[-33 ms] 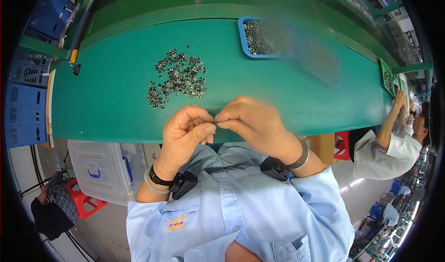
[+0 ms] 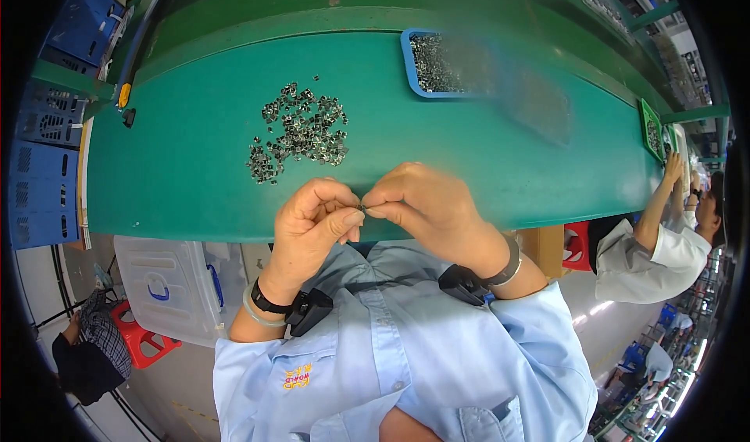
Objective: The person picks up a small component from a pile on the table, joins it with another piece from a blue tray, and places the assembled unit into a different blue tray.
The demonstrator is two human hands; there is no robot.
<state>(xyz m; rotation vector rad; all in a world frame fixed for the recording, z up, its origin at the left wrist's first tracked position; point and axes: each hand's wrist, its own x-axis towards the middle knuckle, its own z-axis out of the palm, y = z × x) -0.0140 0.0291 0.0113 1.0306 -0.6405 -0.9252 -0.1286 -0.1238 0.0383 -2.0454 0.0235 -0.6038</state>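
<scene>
The left hand (image 2: pixel 308 221) and right hand (image 2: pixel 428 206) over there pinch a tiny part (image 2: pixel 362 207) between their fingertips, near the surface's (image 2: pixel 180 161) close edge. Judging by the shiny pile (image 2: pixel 306 133) beyond, it's likely light, stiff, slippery, best gripped by its edges.

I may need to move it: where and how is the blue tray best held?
Probably the blue tray by its left rim, coming from the left: that raised edge is nearly straight and shows sharply, while the right end is blurred.
</scene>
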